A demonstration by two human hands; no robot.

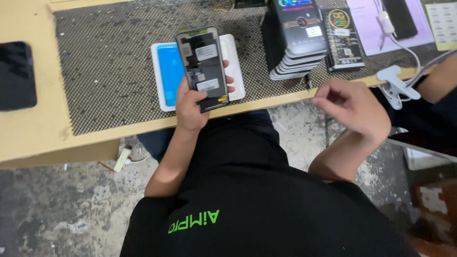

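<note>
the table [28, 138], pale wood, runs across the top of the view, its near edge passing in front of the person's lap; a dark perforated mat [109, 62] covers most of its middle; on the mat near the table's far right edge stands a stack of dark flat boxes [295, 43], with a single dark packet [342, 40] just beside it and a pale lilac sheet [376, 28] beyond; a black slab [16, 74] lies on bare wood at the table's left edge; a white clamp [395, 83] with a cable grips the near edge at the right; a white tray with a blue panel [166, 76] lies on the mat close to the near edge. the left hand [190, 107] holds a phone screen assembly [202, 69] upright over the tray, back side with labels facing the camera, fingers wrapped round its lower half, thumb on the near side; the right hand [354, 107] hangs free past the near edge, fingers loosely curled and pinched together, whether anything small lies between them cannot be told. judged progress: the assembly is out of its box and lifted for inspection; it is not yet set down or fitted to anything, and the boxed stack appears untouched.
</note>
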